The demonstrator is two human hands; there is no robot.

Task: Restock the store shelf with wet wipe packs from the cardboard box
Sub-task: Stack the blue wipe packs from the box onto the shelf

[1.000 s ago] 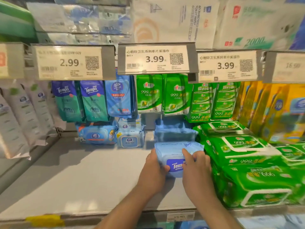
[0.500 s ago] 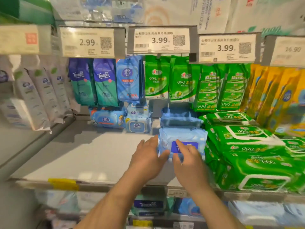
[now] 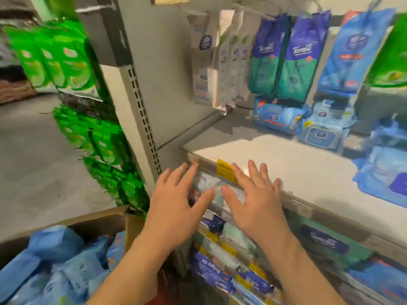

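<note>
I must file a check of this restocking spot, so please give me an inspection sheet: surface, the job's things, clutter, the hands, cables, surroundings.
Surface: grey shelf board, mostly bare at the front, with a yellow tag on its edge.
Job's things: cardboard box at lower left, open, with blue wet wipe packs inside; one blue pack lies on the shelf at right.
Clutter: nothing seen.
Hands: left hand and right hand both open, fingers spread, empty, in front of the shelf edge.
Cables: nothing seen.
Surroundings: hanging pouches at the back, green packs on the next rack, more packs on lower shelves. Picture blurred.
</note>
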